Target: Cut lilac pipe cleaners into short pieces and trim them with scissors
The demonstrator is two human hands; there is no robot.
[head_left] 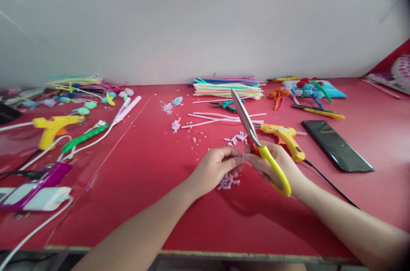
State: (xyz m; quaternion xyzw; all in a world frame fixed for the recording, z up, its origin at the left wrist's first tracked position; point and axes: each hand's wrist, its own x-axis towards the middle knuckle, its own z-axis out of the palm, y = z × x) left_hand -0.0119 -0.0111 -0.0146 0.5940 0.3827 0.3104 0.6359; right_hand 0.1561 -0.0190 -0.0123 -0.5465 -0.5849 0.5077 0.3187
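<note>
Hands (pixel 218 167) (pixel 272 164) meet over pale scraps (pixel 228 183), right gripping scissors (pixel 256 142)

Your yellow-handled scissors (pixel 256 142) point blades-up and closed, above a little heap of pale pink snippets (pixel 228 183) on the red counter (pixel 144 185).

behind grip: glue gun (pixel 285 136), then pipe cleaner stack (pixel 227 88)
right: phone (pixel 337 145)
below: cut bits (pixel 228 183) on table (pixel 144 185)

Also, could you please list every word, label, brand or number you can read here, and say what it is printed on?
No text can be read.
The yellow glue gun by the right hand has a small label, too blurred to read.
The black phone has a dark, blank screen.
</note>
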